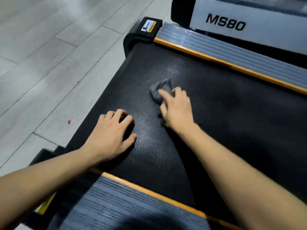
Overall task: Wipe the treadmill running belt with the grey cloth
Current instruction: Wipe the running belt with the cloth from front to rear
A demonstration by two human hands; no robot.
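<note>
The black textured running belt (224, 113) fills the middle of the view. A crumpled grey cloth (160, 89) lies on it near the belt's rear end. My right hand (176, 107) presses down on the cloth, fingers curled over it, with part of the cloth hidden under the palm. My left hand (113, 135) rests flat on the belt to the left of the cloth, fingers spread, holding nothing.
Grey ribbed side rails with orange trim run along the far side (232, 52) and near side (132, 201) of the belt. A black end cap with a warning sticker (149, 27) sits at the far corner. A neighbouring machine marked MS80 (226, 22) stands behind. Grey tiled floor (49, 63) lies left.
</note>
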